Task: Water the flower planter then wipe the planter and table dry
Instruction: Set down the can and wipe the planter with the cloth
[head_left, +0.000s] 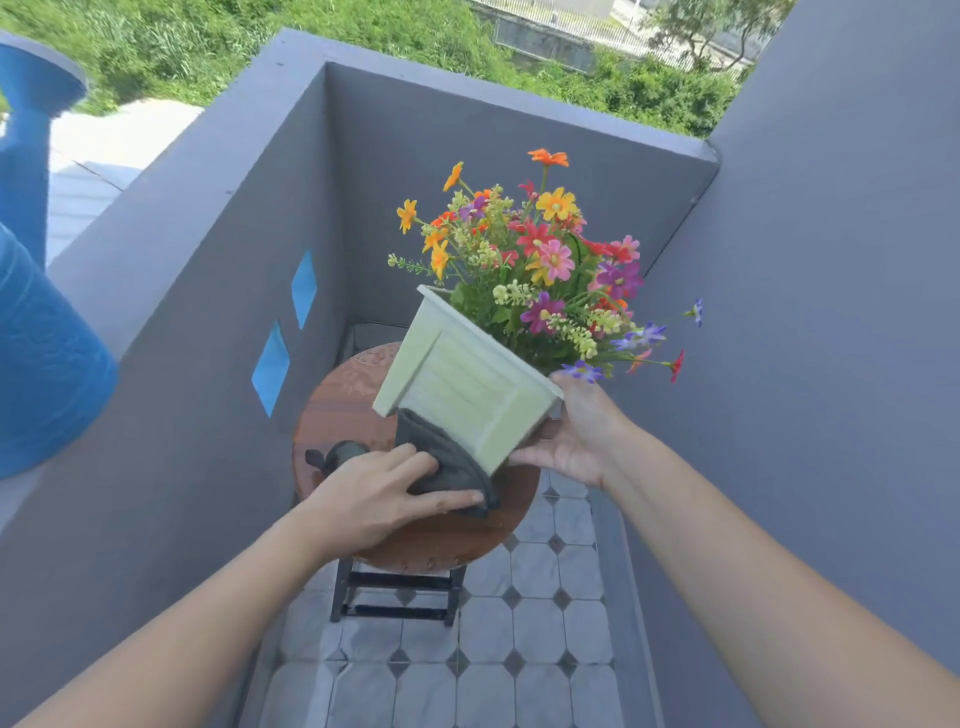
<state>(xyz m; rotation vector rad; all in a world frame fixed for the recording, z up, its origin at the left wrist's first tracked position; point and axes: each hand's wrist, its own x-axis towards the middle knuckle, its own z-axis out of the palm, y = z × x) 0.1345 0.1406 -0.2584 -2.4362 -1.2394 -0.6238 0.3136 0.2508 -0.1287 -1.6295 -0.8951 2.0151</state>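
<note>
A pale green square planter (462, 384) full of colourful flowers (545, 260) is lifted and tilted away from me above a small round brown table (332, 410). My right hand (576, 436) grips the planter at its near right corner and rim. My left hand (379, 493) presses a dark grey cloth (447, 462) against the planter's underside and lower edge. The tabletop shows wet droplets near its far rim.
A small dark object (337, 454) lies on the table's left side, partly behind my left hand. Grey balcony walls (218, 270) close in on the left, back and right. A blue tank (41, 358) stands at far left. Tiled floor (519, 649) lies below.
</note>
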